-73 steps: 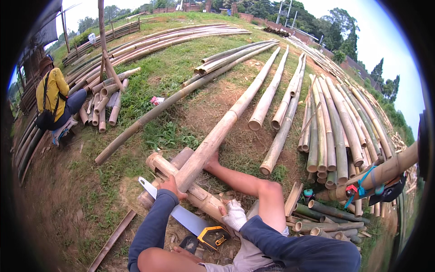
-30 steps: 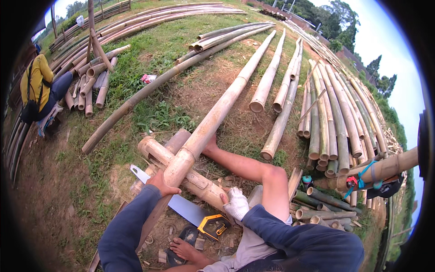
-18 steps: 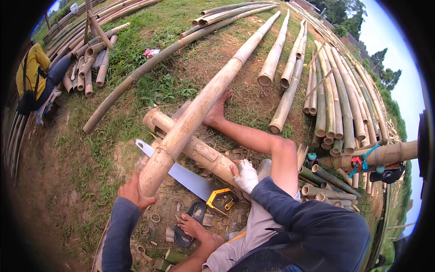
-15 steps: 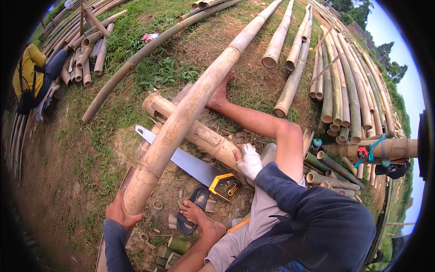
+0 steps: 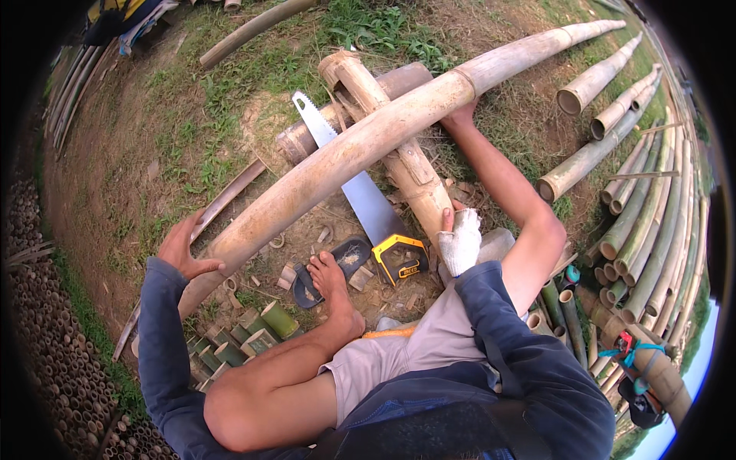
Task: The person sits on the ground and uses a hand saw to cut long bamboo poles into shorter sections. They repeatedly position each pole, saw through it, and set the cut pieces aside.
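Observation:
A long pale bamboo pole [image 5: 368, 142] runs from upper right to lower left across a short bamboo log [image 5: 418, 184]. My left hand [image 5: 184, 249] holds the pole's near end, close to the ground. My right hand [image 5: 460, 241], in a white glove, clasps the near end of the short log. My left foot [image 5: 460, 115] presses against the pole further up. A handsaw [image 5: 360, 192] with a yellow and black handle [image 5: 400, 259] lies on the dirt under the pole, untouched.
My right foot [image 5: 333, 284] rests by a dark sandal [image 5: 349, 257]. Short cut bamboo pieces [image 5: 245, 330] lie near my knee. A second thick log [image 5: 399, 80] lies behind the crossing. Bamboo poles [image 5: 644, 199] are piled at right, and stacked bamboo ends [image 5: 46, 345] at left.
My left hand has slid down the long pole to its near end and drawn it closer. My view has tipped downward. My right hand stayed on the short log.

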`<state>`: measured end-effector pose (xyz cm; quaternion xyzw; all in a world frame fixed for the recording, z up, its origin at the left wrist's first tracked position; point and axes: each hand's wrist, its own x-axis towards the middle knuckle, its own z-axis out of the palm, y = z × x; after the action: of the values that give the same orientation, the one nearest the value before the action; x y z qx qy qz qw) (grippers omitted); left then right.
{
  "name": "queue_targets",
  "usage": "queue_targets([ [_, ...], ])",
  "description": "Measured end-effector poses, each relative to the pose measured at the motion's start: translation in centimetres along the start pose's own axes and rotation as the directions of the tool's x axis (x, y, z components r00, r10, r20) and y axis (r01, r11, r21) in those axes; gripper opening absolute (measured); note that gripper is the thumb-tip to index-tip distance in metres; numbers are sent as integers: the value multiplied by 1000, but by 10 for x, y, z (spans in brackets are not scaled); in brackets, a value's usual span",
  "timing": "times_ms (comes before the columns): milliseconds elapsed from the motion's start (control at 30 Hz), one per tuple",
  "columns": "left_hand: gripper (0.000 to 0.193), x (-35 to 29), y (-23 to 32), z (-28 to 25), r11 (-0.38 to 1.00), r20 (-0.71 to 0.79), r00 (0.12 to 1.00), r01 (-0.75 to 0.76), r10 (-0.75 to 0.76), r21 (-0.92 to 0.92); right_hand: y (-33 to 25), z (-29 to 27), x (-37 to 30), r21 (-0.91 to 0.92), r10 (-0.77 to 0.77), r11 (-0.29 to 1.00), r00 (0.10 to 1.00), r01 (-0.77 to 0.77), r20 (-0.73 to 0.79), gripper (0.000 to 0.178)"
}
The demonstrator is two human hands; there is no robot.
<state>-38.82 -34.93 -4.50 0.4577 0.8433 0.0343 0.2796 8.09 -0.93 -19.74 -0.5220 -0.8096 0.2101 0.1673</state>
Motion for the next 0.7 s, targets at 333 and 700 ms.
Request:
queue_targets([
  [333,144,234,233,40,973,216,948,-224,232,-65,-5,-5,-2,-71,-17,997,1000,16,-18,40],
  [700,119,195,194,31,924,82,941,-301,327,-234,-10,-5,-3,-91,67,993,997,-71,-40,39],
])
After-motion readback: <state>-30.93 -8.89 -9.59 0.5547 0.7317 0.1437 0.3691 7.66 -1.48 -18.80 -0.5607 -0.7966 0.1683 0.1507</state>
